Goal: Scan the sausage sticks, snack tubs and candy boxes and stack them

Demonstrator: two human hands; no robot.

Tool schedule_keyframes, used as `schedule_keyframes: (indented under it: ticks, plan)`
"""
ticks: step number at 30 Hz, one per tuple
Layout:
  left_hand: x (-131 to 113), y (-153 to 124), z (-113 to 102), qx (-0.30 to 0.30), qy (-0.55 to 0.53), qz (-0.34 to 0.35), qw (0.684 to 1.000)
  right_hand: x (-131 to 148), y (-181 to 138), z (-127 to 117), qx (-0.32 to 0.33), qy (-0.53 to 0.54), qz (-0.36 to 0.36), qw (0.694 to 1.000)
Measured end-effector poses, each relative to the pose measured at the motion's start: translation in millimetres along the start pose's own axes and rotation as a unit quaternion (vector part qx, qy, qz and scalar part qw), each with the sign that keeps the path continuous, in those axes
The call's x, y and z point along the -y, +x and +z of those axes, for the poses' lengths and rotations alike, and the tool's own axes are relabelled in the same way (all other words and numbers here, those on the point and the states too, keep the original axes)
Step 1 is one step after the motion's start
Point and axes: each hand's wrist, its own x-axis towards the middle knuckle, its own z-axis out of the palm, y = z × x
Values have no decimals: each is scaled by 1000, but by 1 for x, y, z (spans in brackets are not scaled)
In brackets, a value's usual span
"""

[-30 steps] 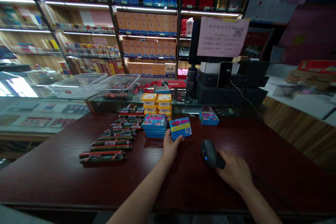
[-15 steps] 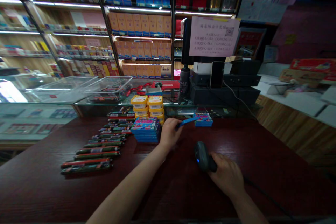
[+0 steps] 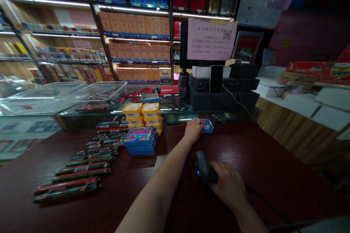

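Note:
My left hand reaches forward to a small stack of flat blue packs, its fingers closed on the stack's left side. Part of that stack is hidden behind the fingers. A handheld barcode scanner sits in the grip of my right hand, its blue light showing and its head tilted up to the left. To the left stands a taller stack of blue packs with pink lettering. Yellow-lidded tubs are piled right behind it.
Several dark, red-striped wrapped sticks lie in a row on the left of the brown counter. Clear plastic bins stand on the glass case behind. A phone leans before black boxes, and the scanner's cord trails right.
My left hand has moved right and forward, carrying a blue pack from beside the taller stack to the small one. The scanner stays in my right hand. The view has turned slightly right.

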Motion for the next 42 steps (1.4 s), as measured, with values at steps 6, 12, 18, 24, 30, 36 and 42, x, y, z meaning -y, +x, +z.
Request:
schedule_keyframes:
  ticks: [6,12,18,24,30,36,42]
  plan:
    - [20,-13,12,-78,-110,-174,976,-2,0,0,5,4,-4,1000]
    - [20,-13,18,-79,-202,-263,940,-1,1,-1,24,-4,13,1000]
    - [12,-2,24,-75,-201,-262,941,-3,1,0,24,13,11,1000]
    - [13,-7,18,-57,-220,-250,941,-3,0,1,12,5,5,1000]
    - [7,-44,-3,-64,-233,-190,952,0,-2,-2,6,-13,3,1000]
    - [-7,-100,-54,-86,-135,-136,978,-4,-6,1,-15,-34,-24,999]
    - [-8,-149,-102,-141,67,-194,968,-10,-10,8,-41,-55,-49,996]
